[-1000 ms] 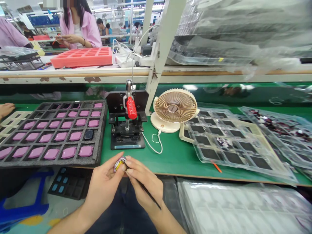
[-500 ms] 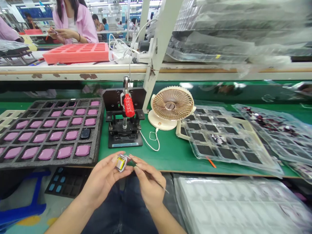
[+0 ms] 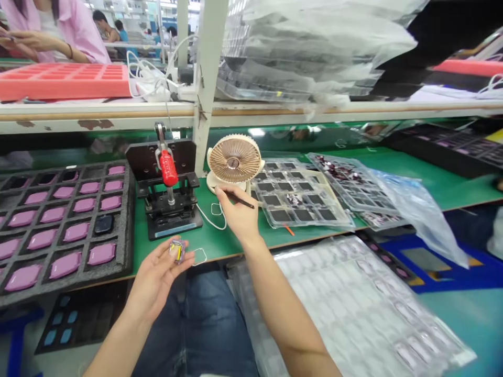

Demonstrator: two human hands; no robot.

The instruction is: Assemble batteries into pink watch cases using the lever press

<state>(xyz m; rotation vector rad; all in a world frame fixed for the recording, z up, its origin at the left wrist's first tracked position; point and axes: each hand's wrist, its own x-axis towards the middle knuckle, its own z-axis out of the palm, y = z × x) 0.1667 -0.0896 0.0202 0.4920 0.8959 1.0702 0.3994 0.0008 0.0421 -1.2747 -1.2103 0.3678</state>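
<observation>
1. Away from the watch casing [image 3: 177, 251] has gone the right hand [image 3: 240, 219], over to the ribbed, round-caged fan [image 3: 233, 161].
2. Its thumb and fingers pinch a slim dark tool [image 3: 239, 198].
3. Left hand [image 3: 154, 275]: thumb and fingers grip that small, rounded-square, yellow-centred casing, a thin white loop [image 3: 200, 256] by the fingertips.
4. Mauve cases [image 3: 65, 265] sit in coarse grey foam [image 3: 126, 209].

Clamp handle [image 3: 168, 168] red; mat [image 3: 214, 242] green; fan [image 3: 234, 159] cream, grille brownish-gold; foam tray [image 3: 128, 230] dark grey.
</observation>
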